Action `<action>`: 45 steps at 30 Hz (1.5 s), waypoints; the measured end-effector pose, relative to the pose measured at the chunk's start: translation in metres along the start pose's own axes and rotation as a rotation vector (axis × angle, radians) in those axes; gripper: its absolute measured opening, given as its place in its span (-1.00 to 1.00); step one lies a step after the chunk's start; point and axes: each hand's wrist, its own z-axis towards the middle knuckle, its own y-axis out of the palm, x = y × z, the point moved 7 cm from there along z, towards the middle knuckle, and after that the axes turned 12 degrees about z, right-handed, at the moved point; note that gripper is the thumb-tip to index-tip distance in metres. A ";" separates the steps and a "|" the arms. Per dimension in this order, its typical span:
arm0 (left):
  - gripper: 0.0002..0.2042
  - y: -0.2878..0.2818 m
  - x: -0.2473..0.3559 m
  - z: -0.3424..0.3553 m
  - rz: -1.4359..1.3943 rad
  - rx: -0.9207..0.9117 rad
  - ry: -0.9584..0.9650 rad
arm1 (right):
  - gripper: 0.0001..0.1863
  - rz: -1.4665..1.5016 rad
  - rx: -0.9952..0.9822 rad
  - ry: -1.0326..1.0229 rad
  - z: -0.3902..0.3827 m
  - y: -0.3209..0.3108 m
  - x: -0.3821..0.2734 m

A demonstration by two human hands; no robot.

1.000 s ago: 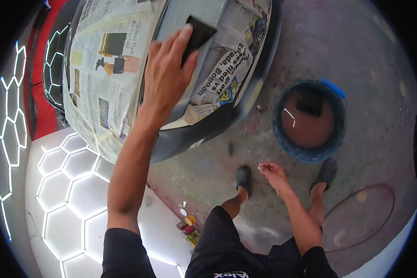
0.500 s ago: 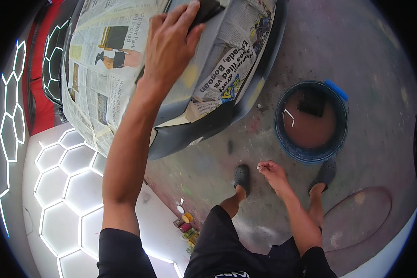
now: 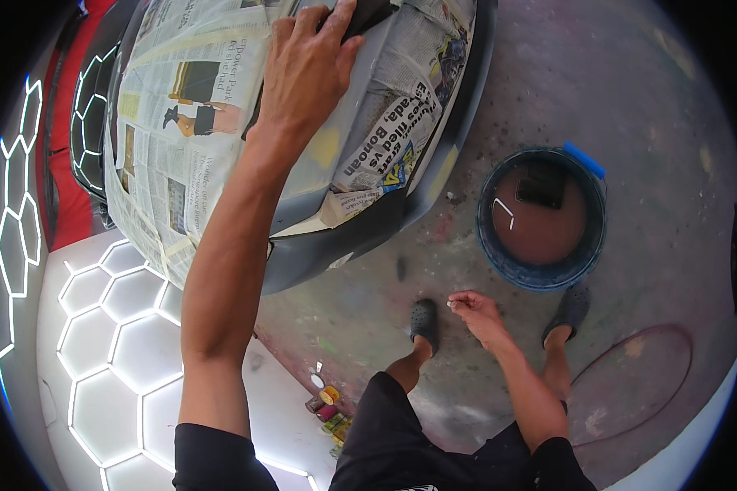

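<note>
My left hand [image 3: 309, 72] reaches out over the car body and presses a black sheet of sandpaper [image 3: 370, 16] onto a bare grey panel [image 3: 305, 168]. Its fingers are bent over the sheet, which is partly hidden beneath them and cut off by the picture's upper edge. Newspaper [image 3: 213, 98] taped down with masking tape covers the bodywork on both sides of this grey strip. Lower down, over the floor, my right hand [image 3: 477, 315] is closed in a pinch around a small whitish piece [image 3: 452, 304] at the fingertips; its kind is too small to make out.
A dark blue bucket [image 3: 490, 260] of reddish-brown water stands right of the car, a blue item [image 3: 585, 159] on its rim. A thin hose [image 3: 689, 360] curves across the floor at right. Several cans [image 3: 329, 395] stand by the white wall with hexagonal lights at lower left.
The whole view has shifted slightly, moving the car and bucket a little left in the picture. My left hand has slid slightly rightward along the panel with the sandpaper; the right hand keeps its pinch.
</note>
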 end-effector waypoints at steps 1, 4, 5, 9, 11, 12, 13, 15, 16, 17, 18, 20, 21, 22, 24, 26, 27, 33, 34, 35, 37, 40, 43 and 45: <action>-0.48 -0.004 0.004 -0.016 -0.044 -0.041 -0.025 | -0.78 0.011 -0.005 -0.010 0.000 -0.002 0.000; -0.42 -0.020 0.020 -0.108 -0.070 -0.126 -0.067 | -0.77 0.029 0.039 -0.011 -0.003 -0.026 -0.006; -0.40 -0.027 0.020 -0.127 -0.069 -0.148 -0.080 | -0.77 0.044 0.046 -0.020 -0.002 -0.028 -0.009; -0.41 -0.016 0.009 -0.052 -0.067 -0.099 -0.069 | -0.78 0.041 0.044 -0.029 -0.003 -0.022 -0.025; -0.43 0.005 -0.007 0.008 -0.046 -0.072 -0.101 | -0.77 0.048 0.058 -0.044 -0.010 -0.022 -0.033; -0.44 0.005 -0.011 0.030 -0.032 -0.065 -0.122 | -0.76 0.068 0.066 -0.054 -0.016 -0.025 -0.037; -0.47 -0.004 -0.013 0.040 -0.018 -0.079 -0.139 | -0.76 0.088 0.068 -0.064 -0.019 -0.027 -0.044; -0.50 -0.029 0.026 0.028 -0.151 -0.026 -0.219 | -0.75 0.251 0.153 -0.136 -0.036 -0.060 -0.065; -0.49 -0.030 0.049 0.000 -0.301 -0.067 -0.303 | -0.75 0.331 0.207 -0.151 -0.051 -0.073 -0.067; -0.47 -0.039 0.074 -0.031 -0.438 -0.107 -0.384 | -0.74 0.380 0.235 -0.201 -0.067 -0.080 -0.081; -0.48 -0.040 0.099 -0.064 -0.595 -0.228 -0.504 | -0.74 0.428 0.262 -0.245 -0.081 -0.080 -0.104; -0.53 -0.029 0.165 -0.146 -1.223 -0.510 -1.062 | -0.74 0.473 0.275 -0.340 -0.104 -0.069 -0.145; -0.55 -0.032 0.198 -0.178 -1.374 -0.508 -1.304 | -0.75 0.462 0.265 -0.382 -0.114 -0.057 -0.161; -0.57 -0.036 0.225 -0.202 -1.513 -0.485 -1.554 | -0.76 0.377 0.268 -0.437 -0.125 -0.046 -0.178; -0.65 -0.046 0.276 -0.212 -1.786 -0.583 -1.734 | -0.79 0.145 0.301 -0.595 -0.141 -0.033 -0.210; -0.69 -0.055 0.312 -0.202 -1.987 -0.524 -1.897 | -0.80 -0.151 0.309 -0.772 -0.161 -0.023 -0.230; -0.71 -0.058 0.324 -0.187 -2.047 -0.443 -1.973 | -0.80 -0.303 0.303 -0.858 -0.169 -0.020 -0.241; -0.77 -0.061 0.354 -0.188 -2.177 -0.409 -2.099 | -0.83 -0.663 0.255 -0.816 -0.183 -0.021 -0.265; -0.76 -0.058 0.355 -0.190 -2.201 -0.389 -2.095 | -0.84 -0.674 0.215 -0.799 -0.183 -0.016 -0.266; -0.75 -0.056 0.359 -0.195 -2.221 -0.369 -2.098 | -0.84 -0.684 0.172 -0.775 -0.186 -0.010 -0.266; -0.74 -0.054 0.369 -0.202 -2.255 -0.318 -2.147 | -0.83 -0.743 0.195 -0.702 -0.181 -0.012 -0.264; -0.74 -0.047 0.367 -0.208 -2.279 -0.276 -2.219 | -0.82 -0.796 0.148 -0.641 -0.177 0.007 -0.268; -0.75 -0.043 0.364 -0.199 -2.271 -0.307 -2.220 | -0.81 -0.802 0.248 -0.599 -0.152 -0.018 -0.275; -0.75 -0.034 0.375 -0.210 -2.179 -0.304 -2.297 | -0.80 -0.865 0.099 -0.650 -0.161 0.010 -0.274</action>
